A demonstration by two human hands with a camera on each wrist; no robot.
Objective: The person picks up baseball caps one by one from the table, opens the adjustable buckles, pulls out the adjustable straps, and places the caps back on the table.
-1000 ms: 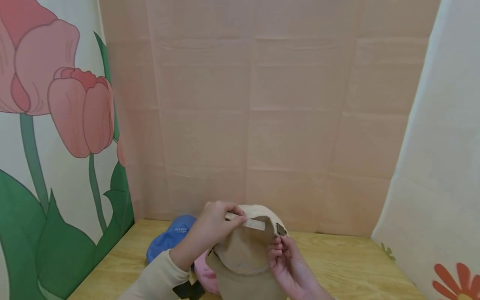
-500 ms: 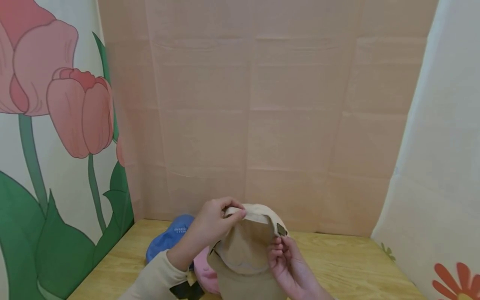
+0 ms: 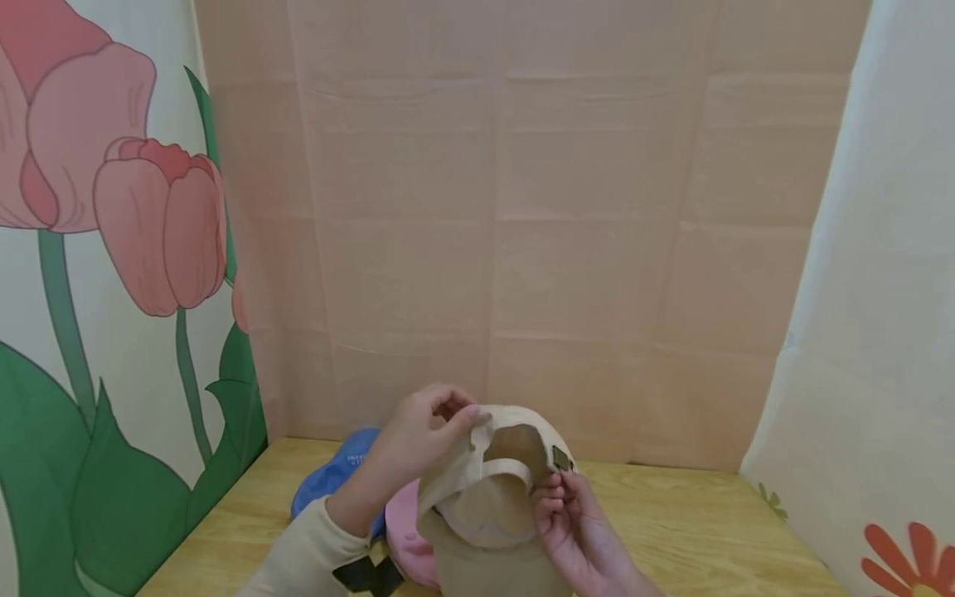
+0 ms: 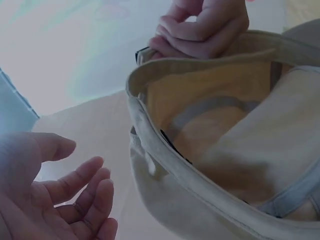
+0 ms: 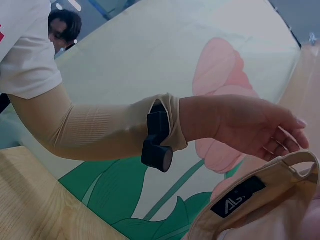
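A beige baseball cap (image 3: pixel 492 570) stands in front of me, its inside facing me and its brim pointing down. My right hand (image 3: pixel 578 526) pinches its edge beside a dark metal buckle (image 3: pixel 559 458). Near the other side of the back opening is my left hand (image 3: pixel 421 435); the left wrist view shows that hand (image 4: pixel 65 192) apart from the cap (image 4: pixel 185 210), its fingers loosely bent around nothing. A pale strap (image 3: pixel 506 469) arches across the cap's opening. Inside the cap, the right wrist view shows a black label (image 5: pixel 237 196).
A blue cap (image 3: pixel 321 485) and a pink cap (image 3: pixel 410 539) lie on the wooden table (image 3: pixel 686 522), left of the beige one and partly behind my left arm. A peach cloth (image 3: pixel 492 207) hangs behind. Another person (image 5: pixel 64 30) appears in the right wrist view's background.
My left hand has let go of the cap's back edge and risen slightly up and left. The strap now hangs lower across the opening. My right hand keeps its place.
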